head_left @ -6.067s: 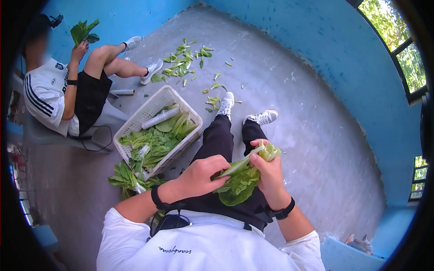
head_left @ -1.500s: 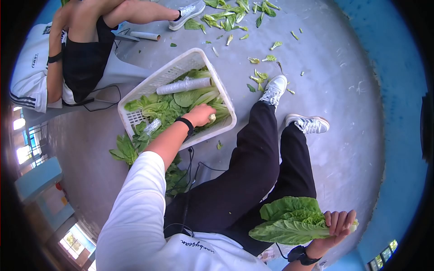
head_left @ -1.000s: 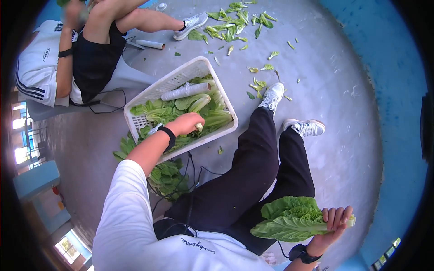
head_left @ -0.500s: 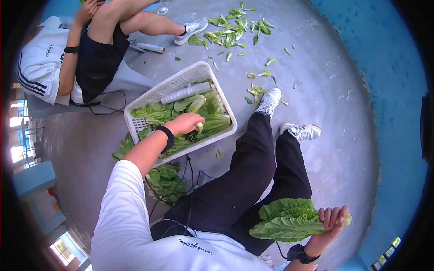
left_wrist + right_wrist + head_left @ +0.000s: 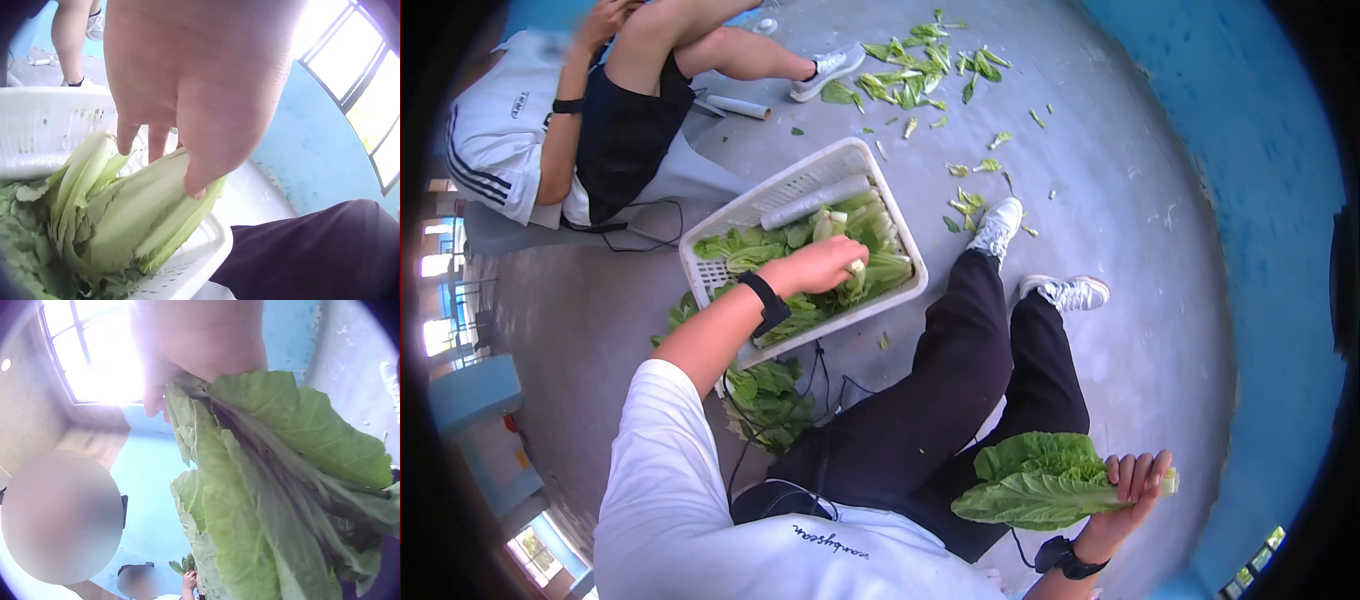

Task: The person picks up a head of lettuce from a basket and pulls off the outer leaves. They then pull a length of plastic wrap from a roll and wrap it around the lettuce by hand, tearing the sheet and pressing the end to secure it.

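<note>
My left hand (image 5: 825, 265) reaches into the white plastic basket (image 5: 860, 150) and grips a lettuce head (image 5: 134, 215) by its pale base. In the left wrist view its thumb and fingers close round the top of that head, whose leaves point down into the basket. Out to the right, beside my thigh, my right hand (image 5: 1138, 490) holds another lettuce head (image 5: 1040, 485) near its cut end. Broad green leaves of this one fan out towards my lap. More greens (image 5: 745, 245) fill the basket around my left hand.
A plastic-wrapped roll (image 5: 815, 203) lies on the basket's greens. Leafy bunches (image 5: 770, 400) and black cables (image 5: 820, 375) are beside the basket. Torn leaves (image 5: 915, 75) litter the floor. Another person (image 5: 520, 130) sits at the left; my shoes (image 5: 1000, 225) are ahead.
Earlier both hands worked on one lettuce head over my lap. Now the left hand is in the basket, having shifted slightly right lately; the right has stayed out at the side with its lettuce.
</note>
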Demonstrator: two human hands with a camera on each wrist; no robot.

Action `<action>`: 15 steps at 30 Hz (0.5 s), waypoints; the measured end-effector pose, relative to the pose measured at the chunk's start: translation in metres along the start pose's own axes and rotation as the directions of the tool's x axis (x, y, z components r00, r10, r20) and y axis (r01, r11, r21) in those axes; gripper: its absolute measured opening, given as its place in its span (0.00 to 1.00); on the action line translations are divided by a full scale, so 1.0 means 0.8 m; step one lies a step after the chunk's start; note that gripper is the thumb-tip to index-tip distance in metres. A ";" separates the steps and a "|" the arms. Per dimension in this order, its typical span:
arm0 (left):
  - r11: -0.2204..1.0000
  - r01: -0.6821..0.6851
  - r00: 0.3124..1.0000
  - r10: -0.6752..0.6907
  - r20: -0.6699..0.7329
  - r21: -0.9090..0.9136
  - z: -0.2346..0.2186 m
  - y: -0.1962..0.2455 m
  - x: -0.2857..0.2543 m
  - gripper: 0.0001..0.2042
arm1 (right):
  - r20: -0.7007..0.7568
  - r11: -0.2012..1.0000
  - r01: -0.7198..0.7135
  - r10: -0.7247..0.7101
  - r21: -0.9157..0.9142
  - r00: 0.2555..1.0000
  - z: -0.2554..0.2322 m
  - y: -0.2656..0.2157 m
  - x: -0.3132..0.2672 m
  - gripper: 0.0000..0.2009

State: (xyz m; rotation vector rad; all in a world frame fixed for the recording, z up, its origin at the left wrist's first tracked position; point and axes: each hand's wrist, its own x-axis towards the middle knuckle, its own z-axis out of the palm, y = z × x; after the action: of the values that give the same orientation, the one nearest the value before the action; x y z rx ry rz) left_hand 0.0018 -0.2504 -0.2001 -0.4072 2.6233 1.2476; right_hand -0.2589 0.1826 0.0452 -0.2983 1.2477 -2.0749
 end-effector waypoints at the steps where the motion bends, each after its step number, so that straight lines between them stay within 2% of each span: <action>1: 1.000 -0.019 1.000 0.018 0.022 0.008 -0.004 0.006 0.000 0.13 | 0.008 1.000 0.010 -0.010 0.003 1.000 -0.001 0.002 0.000 0.16; 4: 0.997 -0.068 0.992 0.064 -0.112 -0.031 -0.009 0.031 0.001 0.13 | 0.022 1.000 0.010 -0.010 0.007 1.000 -0.004 0.001 -0.008 0.15; 6: 0.997 -0.024 0.989 0.013 -0.146 -0.072 -0.017 0.047 0.004 0.13 | 0.036 1.000 0.001 -0.001 -0.001 0.999 -0.004 -0.003 -0.015 0.15; 8: 0.988 0.007 0.985 -0.034 -0.167 -0.157 -0.030 0.072 0.010 0.13 | 0.042 1.000 0.000 0.002 -0.029 0.999 -0.006 -0.008 -0.025 0.14; 15: 0.992 0.052 0.987 -0.068 -0.145 -0.112 -0.061 0.117 -0.001 0.16 | 0.042 0.992 0.019 -0.014 -0.128 0.999 -0.011 -0.032 -0.054 0.13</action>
State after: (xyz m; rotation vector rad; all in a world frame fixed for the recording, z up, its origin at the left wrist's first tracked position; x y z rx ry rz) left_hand -0.0321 -0.2321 -0.1015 -0.6158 2.6500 1.3937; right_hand -0.2432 0.2249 0.0685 -0.4085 1.3606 -1.9960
